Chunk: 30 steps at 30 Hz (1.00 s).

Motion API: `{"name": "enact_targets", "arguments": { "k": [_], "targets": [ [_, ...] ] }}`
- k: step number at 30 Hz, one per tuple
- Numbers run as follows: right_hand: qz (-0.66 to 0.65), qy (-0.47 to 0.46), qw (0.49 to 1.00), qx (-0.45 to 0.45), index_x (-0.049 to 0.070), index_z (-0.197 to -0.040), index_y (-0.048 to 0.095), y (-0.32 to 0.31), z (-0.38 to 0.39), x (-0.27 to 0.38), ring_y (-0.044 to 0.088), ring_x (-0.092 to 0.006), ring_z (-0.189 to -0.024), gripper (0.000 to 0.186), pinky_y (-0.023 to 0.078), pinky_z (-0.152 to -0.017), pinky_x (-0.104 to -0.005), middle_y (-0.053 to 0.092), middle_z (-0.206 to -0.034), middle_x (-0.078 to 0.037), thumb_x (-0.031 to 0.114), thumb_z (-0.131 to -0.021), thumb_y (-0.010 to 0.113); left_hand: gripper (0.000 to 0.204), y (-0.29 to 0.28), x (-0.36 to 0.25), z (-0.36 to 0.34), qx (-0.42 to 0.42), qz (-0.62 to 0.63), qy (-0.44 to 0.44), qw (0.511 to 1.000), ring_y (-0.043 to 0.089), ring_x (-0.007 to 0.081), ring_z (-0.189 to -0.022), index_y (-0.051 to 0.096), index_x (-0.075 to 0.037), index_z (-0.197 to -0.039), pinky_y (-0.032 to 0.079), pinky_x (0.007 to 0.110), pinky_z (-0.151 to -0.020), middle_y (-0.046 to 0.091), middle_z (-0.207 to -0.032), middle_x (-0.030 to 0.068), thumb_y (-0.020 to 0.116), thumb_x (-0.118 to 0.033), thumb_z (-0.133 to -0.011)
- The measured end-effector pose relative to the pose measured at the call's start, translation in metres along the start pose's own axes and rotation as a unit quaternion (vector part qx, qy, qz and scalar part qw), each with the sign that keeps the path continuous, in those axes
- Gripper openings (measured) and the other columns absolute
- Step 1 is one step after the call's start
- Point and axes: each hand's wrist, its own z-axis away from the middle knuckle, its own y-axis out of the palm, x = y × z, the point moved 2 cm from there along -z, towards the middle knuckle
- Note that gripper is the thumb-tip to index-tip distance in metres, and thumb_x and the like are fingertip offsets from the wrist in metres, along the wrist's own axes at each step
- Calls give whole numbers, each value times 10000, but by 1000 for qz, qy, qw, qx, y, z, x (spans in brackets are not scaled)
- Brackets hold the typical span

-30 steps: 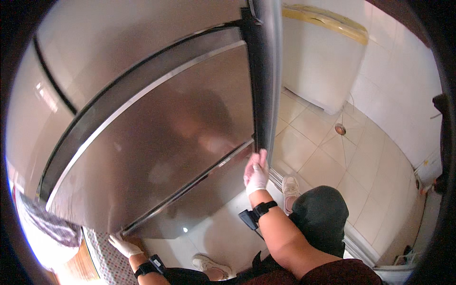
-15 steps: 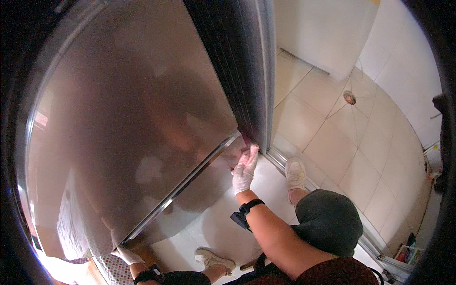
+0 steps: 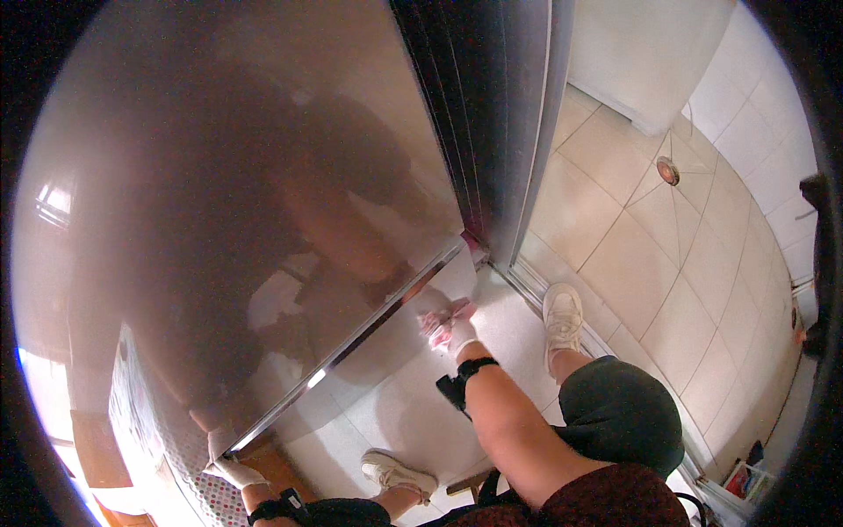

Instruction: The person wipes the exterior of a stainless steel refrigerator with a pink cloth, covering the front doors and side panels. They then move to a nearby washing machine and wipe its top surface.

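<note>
Below, left hand (image 3: pixel 237 472) at panel edge (image 3: pixel 347 350); right hand (image 3: pixel 458 332) over floor (image 3: pixel 408 408).

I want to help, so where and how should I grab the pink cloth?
Probably pinch the loose, crumpled folds of the pink cloth, coming from the picture's left. They stick out there past the right hand, which holds the near side, with its forearm coming up from below.

Left shoe (image 3: pixel 389 472) on pale tiled floor (image 3: pixel 507 338)
</note>
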Motion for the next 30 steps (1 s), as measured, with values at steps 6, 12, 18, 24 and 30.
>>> {"name": "enact_targets", "arguments": {
  "k": [6, 12, 18, 24, 30],
  "targets": [
    [-32, 256, 949, 181, 17, -1010, 599, -11, 55, -172, 587, -257, -609, 562, 454, -517, -369, 655, -750, -213, 532, -1000, 376, 761, 12, -13, 19, -18, -19, 10, 1000, 584, 332, -1103, 316, 48, -1439, 496, 489, -1008, 490, -1335, 259, 745, -244, -882],
    [331, 68, 935, 108, -196, -810, 594, 70, 136, -151, 622, -394, -609, 616, 562, -555, -369, 658, -826, -369, 315, -979, 295, 758, 8, 2, -3, -27, -44, 148, 988, 552, 348, -1206, 328, 104, -1470, 423, 474, -1100, 453, -1455, 303, 692, -125, -846],
    [339, -153, 912, 174, -148, -1036, 591, 210, 263, 4, 583, -335, -573, 828, 524, -517, -346, 637, -805, -318, 631, -1034, 309, 693, 6, 29, -13, 2, -48, 216, 975, 460, 373, -1358, 330, 151, -1467, 267, 432, -1206, 416, -1510, 315, 622, -3, -858],
    [424, -493, 755, 81, 65, -1071, 587, 299, 461, 26, 576, -206, -598, 183, 465, -481, -315, 605, -801, -57, 188, -944, 636, 666, -8, -5, 30, 206, -15, -240, 949, 577, 377, -1247, 455, 48, -1444, 439, 504, -1088, 546, -1448, 241, 700, -324, -949],
    [664, -433, 572, 212, 78, -1343, 485, 284, 583, -64, 599, -153, -568, 452, 440, -400, -270, 616, -790, -57, 125, -911, 609, 834, 14, -137, 196, 704, -171, -238, 647, 353, 446, -1479, 285, -74, -1615, 268, 571, -1190, 307, -1650, 226, 542, -578, -1003]
  ]
}}
